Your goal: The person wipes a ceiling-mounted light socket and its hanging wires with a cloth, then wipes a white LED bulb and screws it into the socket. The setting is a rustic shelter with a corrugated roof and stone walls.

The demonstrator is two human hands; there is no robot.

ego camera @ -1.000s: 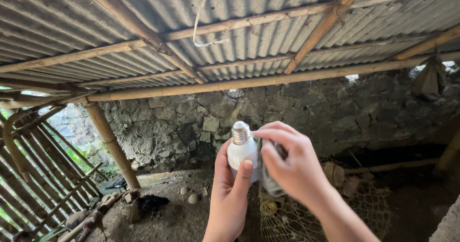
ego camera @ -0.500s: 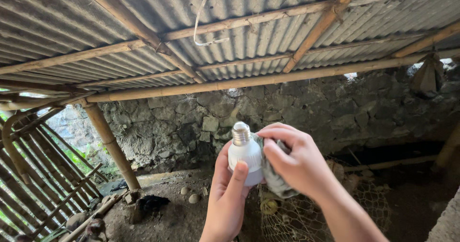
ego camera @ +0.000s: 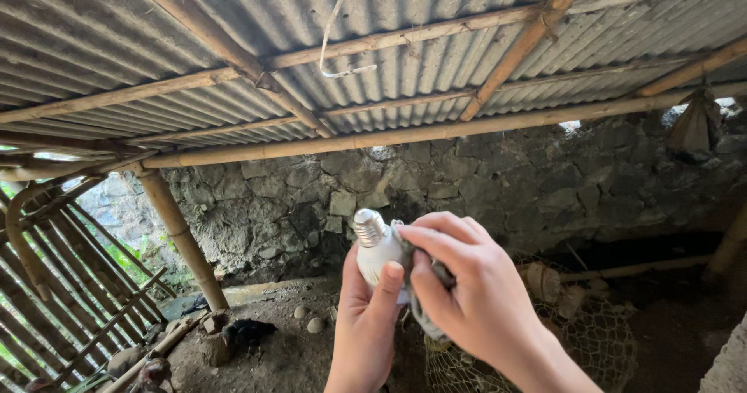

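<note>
Two bare hands meet under a corrugated metal roof (ego camera: 467, 43): the left hand (ego camera: 366, 323) has its fingers closed around a white light bulb (ego camera: 377, 249), screw base up, while the right hand (ego camera: 475, 300) pinches a grey cloth (ego camera: 424, 315) against it, apparently wiping.

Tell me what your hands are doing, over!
Left hand grips white bulb, screw cap up. Right hand presses grey cloth against it. Nothing blocking.

Both hands raised together, left hand (ego camera: 364, 327) fingers upward, right hand (ego camera: 467, 300) curled in grip.
</note>
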